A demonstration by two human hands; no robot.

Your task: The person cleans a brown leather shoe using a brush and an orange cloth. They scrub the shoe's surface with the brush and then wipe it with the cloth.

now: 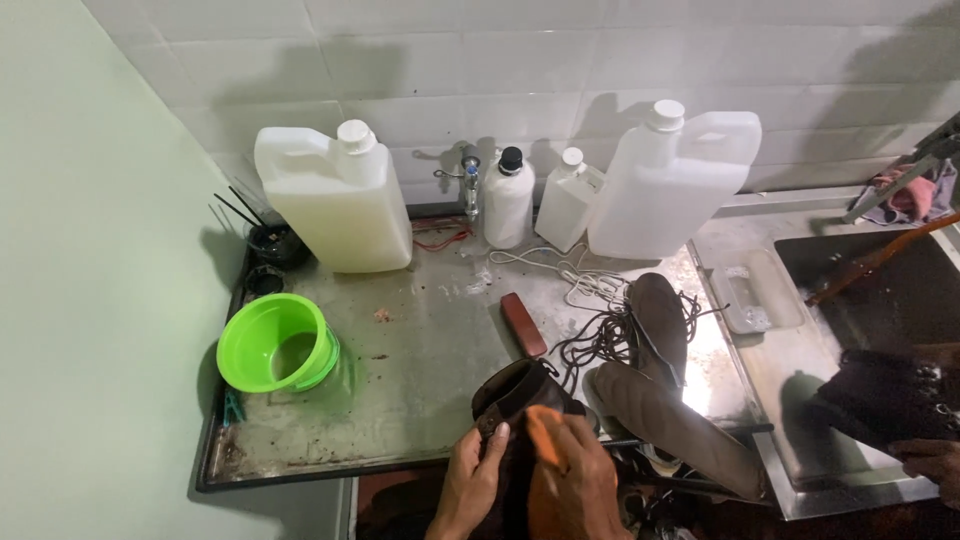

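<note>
Head view: brown leather boot [515, 395] stands at the near edge of the steel worktop [420, 340], at about 6 o'clock, its opening turned up and its long axis running from the edge toward 12 o'clock. Left hand [472, 480] closes on the boot's collar from 7 o'clock, thumb on the rim. Right hand [575, 485] presses an orange cloth [545, 440] on the boot's side from 5 o'clock; both hands touch it, neither is free.

Two insoles [665, 385] and a tangle of dark laces [600, 335] lie just beside, at 2 o'clock. A small brown brush block [523, 324] lies at 12 o'clock. The green bowl [277, 343] is well apart at 10 o'clock. Two big white jugs [335, 195] and two small bottles [508, 198] stand at the tiled wall. Another person's hand [930, 460] is at 3 o'clock, near the sink [880, 290].
</note>
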